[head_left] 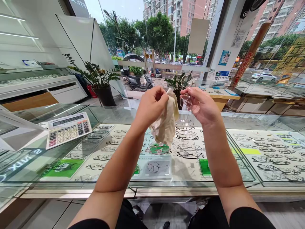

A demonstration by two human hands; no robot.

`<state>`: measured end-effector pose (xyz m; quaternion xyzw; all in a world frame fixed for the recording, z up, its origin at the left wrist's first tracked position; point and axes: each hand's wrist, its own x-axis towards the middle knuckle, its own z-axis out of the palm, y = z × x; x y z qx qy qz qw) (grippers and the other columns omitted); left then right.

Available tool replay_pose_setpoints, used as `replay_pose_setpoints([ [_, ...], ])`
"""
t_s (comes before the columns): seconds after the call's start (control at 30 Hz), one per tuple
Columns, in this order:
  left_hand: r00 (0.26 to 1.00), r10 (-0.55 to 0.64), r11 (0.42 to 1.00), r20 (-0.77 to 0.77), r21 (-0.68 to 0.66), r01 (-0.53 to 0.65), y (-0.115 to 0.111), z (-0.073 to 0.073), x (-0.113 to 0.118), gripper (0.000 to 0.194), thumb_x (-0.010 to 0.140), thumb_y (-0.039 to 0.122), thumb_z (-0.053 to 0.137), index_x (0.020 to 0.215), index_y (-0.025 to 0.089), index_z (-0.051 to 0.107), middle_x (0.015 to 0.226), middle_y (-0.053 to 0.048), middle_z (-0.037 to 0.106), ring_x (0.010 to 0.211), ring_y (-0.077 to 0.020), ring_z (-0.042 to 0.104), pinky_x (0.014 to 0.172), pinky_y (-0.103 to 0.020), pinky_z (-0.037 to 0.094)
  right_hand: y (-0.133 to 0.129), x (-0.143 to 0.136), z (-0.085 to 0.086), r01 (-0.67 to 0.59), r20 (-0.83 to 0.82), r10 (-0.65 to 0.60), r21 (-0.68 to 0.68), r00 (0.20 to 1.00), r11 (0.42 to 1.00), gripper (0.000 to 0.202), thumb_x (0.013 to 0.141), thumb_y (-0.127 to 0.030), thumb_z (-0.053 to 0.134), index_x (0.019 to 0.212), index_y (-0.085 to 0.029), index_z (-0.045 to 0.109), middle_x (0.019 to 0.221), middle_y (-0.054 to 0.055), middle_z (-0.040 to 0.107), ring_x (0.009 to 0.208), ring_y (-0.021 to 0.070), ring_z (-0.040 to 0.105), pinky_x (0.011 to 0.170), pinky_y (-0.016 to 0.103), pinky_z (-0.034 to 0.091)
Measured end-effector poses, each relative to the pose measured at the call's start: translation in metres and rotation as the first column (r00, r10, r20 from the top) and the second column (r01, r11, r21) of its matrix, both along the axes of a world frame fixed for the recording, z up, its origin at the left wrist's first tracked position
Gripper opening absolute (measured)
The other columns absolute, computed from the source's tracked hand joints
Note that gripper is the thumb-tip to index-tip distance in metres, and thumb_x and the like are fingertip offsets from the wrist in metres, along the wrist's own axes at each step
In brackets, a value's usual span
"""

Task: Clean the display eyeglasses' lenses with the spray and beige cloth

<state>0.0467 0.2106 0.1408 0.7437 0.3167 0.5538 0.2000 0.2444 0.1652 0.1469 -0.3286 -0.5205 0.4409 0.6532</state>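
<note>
My left hand [153,103] pinches a cream cleaning cloth [164,124], which hangs down in loose folds over the glass counter. To its right, my right hand [200,103] grips a pair of thin-rimmed eyeglasses [186,101] between thumb and fingers. The glasses are turned on end, one round lens above the other. Cloth and glasses are close together, with a small gap between them. Both hands are raised above the counter, and part of the frame is hidden behind my right fingers.
Below my arms is a glass display counter [152,186] holding rows of eyeglasses [189,154]. A calculator [69,128] lies on its left part. Beyond it are a potted plant [103,93], a lower table [220,93] and a large window onto a street.
</note>
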Motion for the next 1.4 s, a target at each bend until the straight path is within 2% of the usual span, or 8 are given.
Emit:
replay_pose_setpoints([
  [0.17, 0.991, -0.125, 0.992, -0.047, 0.013, 0.126, 0.002, 0.008, -0.006, 0.017, 0.088, 0.016, 0.057, 0.073, 0.022, 0.051, 0.068, 0.002, 0.048, 0.064, -0.0145, 0.041, 0.060, -0.031, 0.032, 0.006, -0.007, -0.006, -0.052, -0.058, 0.050, -0.025, 0.997, 0.998, 0.024, 0.077, -0.044, 0.094, 0.085, -0.027, 0.078, 0.109, 0.002, 0.083, 0.098, 0.0172, 0.071, 0.097, 0.036, 0.056],
  [0.33, 0.972, -0.232, 0.971, -0.045, 0.040, 0.234, -0.003, 0.009, -0.005, 0.014, 0.096, 0.021, 0.058, 0.083, 0.023, 0.053, 0.075, 0.001, 0.053, 0.069, -0.0153, 0.046, 0.065, -0.031, 0.039, 0.010, -0.011, -0.009, -0.057, -0.074, 0.052, -0.069, 0.996, 0.996, 0.028, 0.072, -0.045, 0.095, 0.083, -0.027, 0.077, 0.089, -0.002, 0.077, 0.075, 0.0131, 0.062, 0.074, 0.031, 0.052],
  [0.63, 0.978, -0.134, 0.963, -0.158, 0.212, 0.166, -0.013, 0.006, -0.005, 0.009, 0.107, 0.029, 0.058, 0.104, 0.023, 0.064, 0.094, -0.002, 0.071, 0.079, -0.0157, 0.064, 0.065, -0.029, 0.046, 0.018, -0.011, -0.013, 0.032, -0.115, -0.032, -0.003, 0.993, 0.999, 0.031, 0.070, -0.044, 0.097, 0.083, -0.028, 0.075, 0.091, -0.002, 0.074, 0.080, 0.0137, 0.064, 0.077, 0.030, 0.054],
  [0.8, 0.973, -0.085, 0.934, -0.215, 0.322, 0.153, -0.016, 0.008, -0.005, 0.008, 0.104, 0.026, 0.062, 0.103, 0.021, 0.068, 0.098, -0.005, 0.072, 0.080, -0.0158, 0.065, 0.065, -0.027, 0.048, 0.022, -0.013, -0.017, 0.144, -0.133, -0.129, 0.106, 0.983, 0.984, 0.033, 0.071, -0.047, 0.099, 0.082, -0.026, 0.076, 0.082, -0.003, 0.070, 0.074, 0.0118, 0.059, 0.071, 0.027, 0.051],
  [0.93, 0.949, -0.146, 0.913, -0.278, 0.332, 0.237, -0.019, 0.010, -0.005, 0.013, 0.101, 0.030, 0.066, 0.094, 0.020, 0.068, 0.097, -0.006, 0.070, 0.088, -0.0188, 0.065, 0.068, -0.028, 0.050, 0.021, -0.014, -0.015, 0.176, -0.141, -0.156, 0.148, 0.978, 0.973, 0.036, 0.070, -0.051, 0.100, 0.083, -0.027, 0.077, 0.089, -0.002, 0.075, 0.077, 0.0128, 0.062, 0.074, 0.028, 0.055],
  [1.07, 0.946, -0.312, 0.926, -0.093, 0.194, 0.324, -0.009, 0.005, 0.002, 0.033, 0.105, 0.049, 0.065, 0.088, 0.020, 0.067, 0.097, -0.007, 0.071, 0.092, -0.0196, 0.066, 0.075, -0.029, 0.053, 0.017, -0.017, -0.013, 0.134, -0.153, -0.103, 0.212, 0.983, 0.968, 0.035, 0.070, -0.050, 0.101, 0.083, -0.026, 0.078, 0.090, -0.001, 0.077, 0.078, 0.0129, 0.065, 0.077, 0.029, 0.057],
  [1.17, 0.930, -0.349, 0.935, 0.115, -0.016, 0.354, 0.001, -0.001, 0.011, 0.047, 0.092, 0.065, 0.081, 0.094, 0.020, 0.067, 0.091, -0.005, 0.070, 0.083, -0.0163, 0.064, 0.069, -0.026, 0.050, 0.015, -0.020, -0.012, 0.108, -0.146, -0.073, 0.250, 0.987, 0.962, 0.033, 0.070, -0.048, 0.101, 0.082, -0.026, 0.079, 0.088, -0.002, 0.077, 0.077, 0.0126, 0.066, 0.077, 0.028, 0.057],
  [1.4, 0.831, -0.524, 0.775, 0.185, -0.300, 0.556, 0.005, -0.007, 0.015, 0.059, 0.082, 0.072, 0.087, 0.086, 0.015, 0.073, 0.081, -0.003, 0.070, 0.071, -0.0128, 0.060, 0.067, -0.025, 0.045, 0.015, -0.021, -0.010, 0.074, -0.098, -0.045, 0.309, 0.994, 0.948, 0.034, 0.073, -0.049, 0.100, 0.084, -0.026, 0.078, 0.090, -0.001, 0.077, 0.083, 0.0143, 0.066, 0.084, 0.029, 0.057],
])
